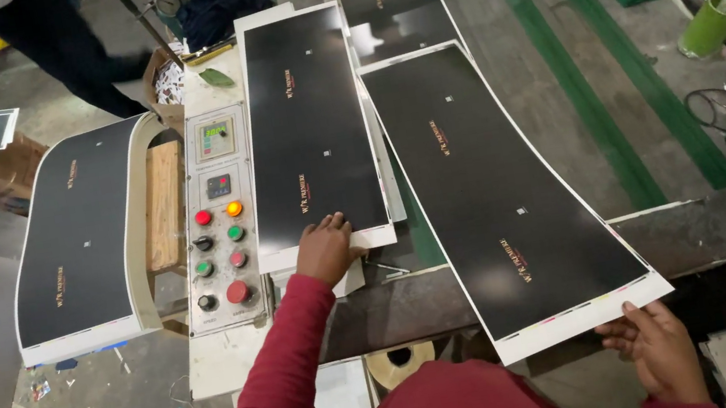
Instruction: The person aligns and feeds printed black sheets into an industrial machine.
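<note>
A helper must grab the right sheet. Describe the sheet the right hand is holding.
Start at the grey control panel with coloured buttons. Two long black sheets lie to its right; take the farther one, angled, its white-bordered near edge overhanging the bench into the right hand. The other lies straight under the left hand.

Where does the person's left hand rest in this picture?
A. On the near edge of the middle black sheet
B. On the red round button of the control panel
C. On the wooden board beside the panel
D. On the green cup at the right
A: the left hand lies flat on the near white edge of the middle black sheet, just right of the control panel.
</note>
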